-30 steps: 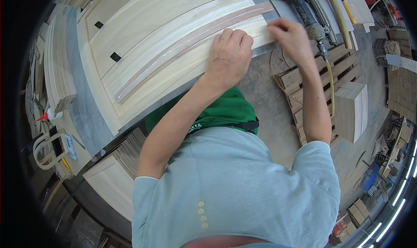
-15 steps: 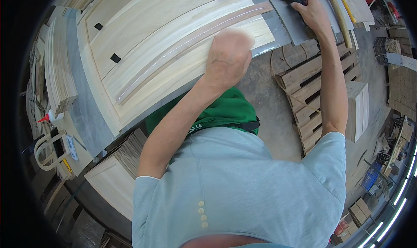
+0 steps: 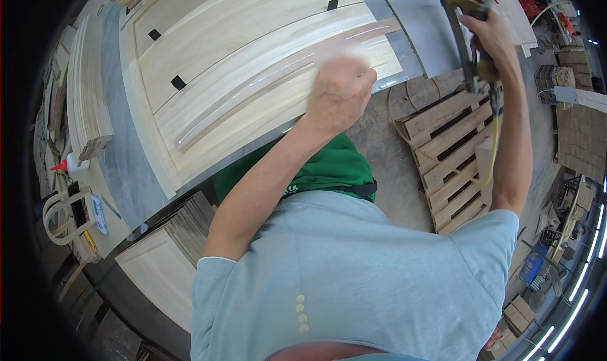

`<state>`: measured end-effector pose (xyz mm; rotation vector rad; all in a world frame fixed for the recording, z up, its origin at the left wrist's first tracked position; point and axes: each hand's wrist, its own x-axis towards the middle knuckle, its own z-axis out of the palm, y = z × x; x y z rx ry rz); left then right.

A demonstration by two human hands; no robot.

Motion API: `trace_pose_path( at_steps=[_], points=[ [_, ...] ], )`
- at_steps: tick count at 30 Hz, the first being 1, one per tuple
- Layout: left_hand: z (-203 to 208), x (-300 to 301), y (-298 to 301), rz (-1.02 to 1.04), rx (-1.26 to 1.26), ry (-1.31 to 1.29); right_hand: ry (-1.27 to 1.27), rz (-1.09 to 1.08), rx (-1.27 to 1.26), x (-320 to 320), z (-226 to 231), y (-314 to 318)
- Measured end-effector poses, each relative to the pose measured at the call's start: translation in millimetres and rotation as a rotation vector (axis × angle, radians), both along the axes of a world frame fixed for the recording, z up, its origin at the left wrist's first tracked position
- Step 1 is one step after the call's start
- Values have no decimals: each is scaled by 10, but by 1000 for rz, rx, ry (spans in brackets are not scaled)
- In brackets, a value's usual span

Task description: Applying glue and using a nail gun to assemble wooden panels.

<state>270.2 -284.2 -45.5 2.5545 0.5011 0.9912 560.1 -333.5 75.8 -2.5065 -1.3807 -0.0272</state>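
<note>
My right hand (image 3: 496, 42) is closed around the handle of an air nail gun (image 3: 471, 4), held up over the grey sheet at the right end of the bench. A yellow air hose (image 3: 494, 146) trails from the tool down past my forearm. My left hand (image 3: 341, 92) is curled closed above the near edge of a pale wooden panel (image 3: 221, 42). A blur covers its fingertips, so what they hold, if anything, cannot be made out. Beside this hand, a long pinkish-brown strip with a glossy face (image 3: 265, 79) lies across the panel, its right end reaching beyond the panel.
Stacked wooden boards (image 3: 88, 89) stand at the bench's left end. Nearby are a glue bottle with a red tip (image 3: 74, 164) and a coiled pale band (image 3: 60, 219). Below the right side, a wooden pallet (image 3: 452, 152) lies on the floor. More panels (image 3: 158, 260) lean under the bench.
My right hand has lifted the nail gun off the grey surface and brought it right and toward me. My left hand stays curled in nearly the same place over the panel.
</note>
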Motion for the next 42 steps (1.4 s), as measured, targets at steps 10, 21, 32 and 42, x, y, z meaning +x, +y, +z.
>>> trace_pose_path(
  at_steps=[10,21,32,42],
  points=[
    [-68,-4,21,1,27,-29,711,-50,25,-1213,457,-719],
    [-60,5,-2,0,31,-43,706,3,-112,-1398,261,-783],
    [-62,-163,32,31,22,31,727,-61,-55,-1560,489,-869],
    [396,-2758,34,272,-90,242,868,100,42,-2084,297,-735]
  ],
)
